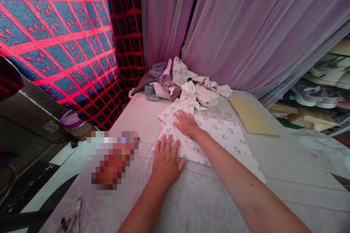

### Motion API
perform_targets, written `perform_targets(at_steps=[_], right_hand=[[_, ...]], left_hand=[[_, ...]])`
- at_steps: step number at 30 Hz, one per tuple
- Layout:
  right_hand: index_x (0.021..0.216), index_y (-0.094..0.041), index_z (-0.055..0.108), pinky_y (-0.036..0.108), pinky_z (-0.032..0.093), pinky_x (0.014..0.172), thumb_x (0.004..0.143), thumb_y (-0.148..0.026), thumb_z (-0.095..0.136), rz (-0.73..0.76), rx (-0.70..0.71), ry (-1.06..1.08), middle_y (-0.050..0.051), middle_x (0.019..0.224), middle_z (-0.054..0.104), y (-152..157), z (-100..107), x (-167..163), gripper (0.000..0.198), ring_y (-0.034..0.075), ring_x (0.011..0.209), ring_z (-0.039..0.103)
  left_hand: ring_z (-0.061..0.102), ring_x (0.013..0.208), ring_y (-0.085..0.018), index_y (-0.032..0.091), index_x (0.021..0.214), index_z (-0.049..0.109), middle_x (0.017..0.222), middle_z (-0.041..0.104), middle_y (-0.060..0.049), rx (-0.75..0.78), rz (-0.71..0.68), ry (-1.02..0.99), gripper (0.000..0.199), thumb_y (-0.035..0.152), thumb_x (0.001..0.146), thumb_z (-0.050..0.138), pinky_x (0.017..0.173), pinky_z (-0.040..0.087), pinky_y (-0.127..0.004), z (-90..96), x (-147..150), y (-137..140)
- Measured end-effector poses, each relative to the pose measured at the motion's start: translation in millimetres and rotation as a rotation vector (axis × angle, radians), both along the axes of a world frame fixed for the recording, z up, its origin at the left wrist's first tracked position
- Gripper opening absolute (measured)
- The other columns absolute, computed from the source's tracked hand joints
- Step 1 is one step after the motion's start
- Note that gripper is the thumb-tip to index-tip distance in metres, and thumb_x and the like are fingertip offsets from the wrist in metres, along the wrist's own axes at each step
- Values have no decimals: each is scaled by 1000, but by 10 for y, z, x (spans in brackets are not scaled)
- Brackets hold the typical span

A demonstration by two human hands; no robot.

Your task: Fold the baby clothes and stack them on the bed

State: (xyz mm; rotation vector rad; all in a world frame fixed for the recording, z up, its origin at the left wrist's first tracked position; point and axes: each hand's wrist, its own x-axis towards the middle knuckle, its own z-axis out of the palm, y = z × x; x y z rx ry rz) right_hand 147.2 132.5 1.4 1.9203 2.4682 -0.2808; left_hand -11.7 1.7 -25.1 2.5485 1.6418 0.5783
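Observation:
A white children's garment with a small printed pattern and pink trim lies spread on the table, one sleeve-like part reaching toward the back. My left hand rests flat at its near left edge, fingers stretched out and partly on the cloth. Farther up, my right hand lies flat on the fabric with fingers spread. Neither hand grips anything. Part of the garment is hidden under my right hand and forearm.
A pile of crumpled clothes sits at the back of the cloth-covered table. To the right lies a flat yellowish folder or sheet. A blurred reddish item and a cable are at left. Purple curtains hang behind; shoes stand on shelves.

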Motion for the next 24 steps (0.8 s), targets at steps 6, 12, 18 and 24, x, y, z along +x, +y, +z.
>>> perform_targets(at_steps=[6, 12, 18, 24], right_hand=[[145, -26, 35, 52, 10, 115, 97, -45, 26, 61, 69, 114, 7, 156, 23, -306, 28, -22, 53, 22, 144, 14], [145, -25, 35, 53, 12, 114, 96, -42, 31, 78, -2, 90, 8, 156, 24, -394, 48, -29, 52, 24, 144, 18], [138, -29, 47, 50, 15, 114, 97, -36, 32, 230, 52, 156, 6, 152, 34, -445, 113, -76, 44, 21, 141, 25], [135, -29, 51, 51, 18, 113, 97, -37, 35, 248, 38, 171, 7, 151, 35, -458, 41, -109, 42, 22, 140, 27]], left_hand=[[32, 138, -34, 22, 136, 48, 147, 42, -12, 20, 2, 9, 61, 57, 87, 45, 111, 26, -54, -16, -4, -1], [34, 137, -32, 10, 136, 46, 145, 44, -17, 45, 40, 16, 69, 58, 87, 43, 111, 27, -51, -42, 17, -3], [38, 134, -32, 10, 136, 47, 142, 47, -17, 37, 55, 21, 67, 55, 87, 44, 110, 31, -49, -11, 21, 1], [36, 135, -35, 12, 130, 53, 142, 48, -17, 28, 81, 11, 62, 55, 86, 48, 111, 26, -54, 43, 8, 7]])
